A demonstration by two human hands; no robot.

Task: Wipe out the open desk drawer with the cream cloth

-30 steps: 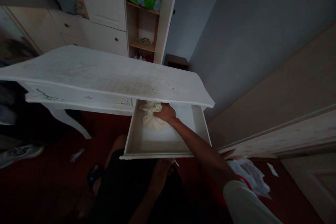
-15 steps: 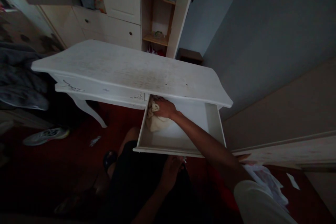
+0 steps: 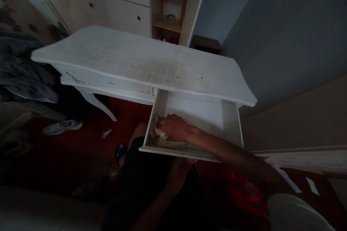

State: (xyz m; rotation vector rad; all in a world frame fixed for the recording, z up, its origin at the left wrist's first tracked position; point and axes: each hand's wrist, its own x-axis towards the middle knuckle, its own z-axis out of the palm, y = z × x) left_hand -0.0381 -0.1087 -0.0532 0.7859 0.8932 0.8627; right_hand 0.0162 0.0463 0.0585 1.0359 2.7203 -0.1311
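Head view. At far left, a heap of crumpled dark grey fabric (image 3: 24, 68) lies behind a pale shoe with dark markings (image 3: 63, 127), which rests on the dark red floor (image 3: 127, 115). Rightward extends a white, curved-edged surface (image 3: 116, 47), its top marked by grey scuffing. From beneath its right part projects a pulled-out white rectangular drawer (image 3: 200, 108). A crumpled cream cloth (image 3: 163, 138) lies in the drawer's near left corner. The right hand (image 3: 175, 127), reaching in from the right, is closed over the cloth, fingers curled into its folds. The left hand (image 3: 179, 173) is below the drawer front, fingers partly curled; a small pale object (image 3: 194, 161) shows at its fingertips, but whether it is gripped cannot be told. At far right, a flat white strip (image 3: 313, 186) lies on the floor.
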